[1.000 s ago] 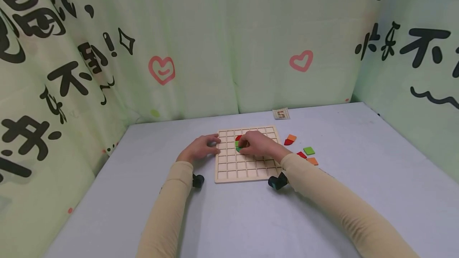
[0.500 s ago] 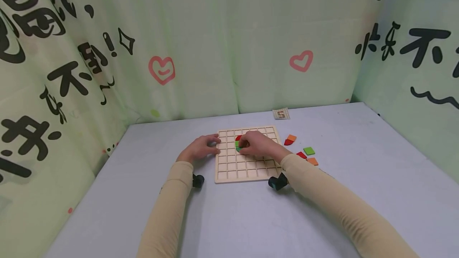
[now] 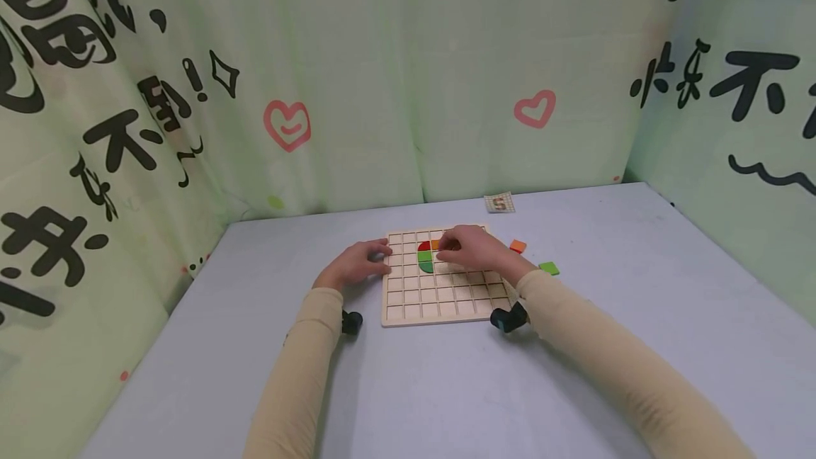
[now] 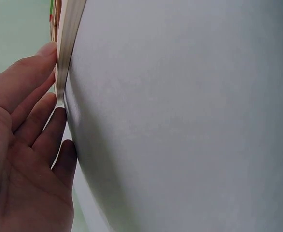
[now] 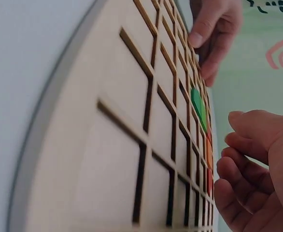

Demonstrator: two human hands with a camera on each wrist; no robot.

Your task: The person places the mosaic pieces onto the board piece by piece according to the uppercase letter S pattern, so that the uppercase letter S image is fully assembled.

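On the table lies your wooden grid board. Your left hand touches its left edge, the grip relaxed; your right hand is over it, the grip slightly parted, fingers loosely curled. Red quarter-round, light-green square and dark-green quarter-round tiles sit in its cells.

I'm in a makeshift booth for camera work, wider building can't tell: plain white-covered table at 12 o'clock, printed pale-green curtain beyond at 10, 12, 2; black wrist cam on me.
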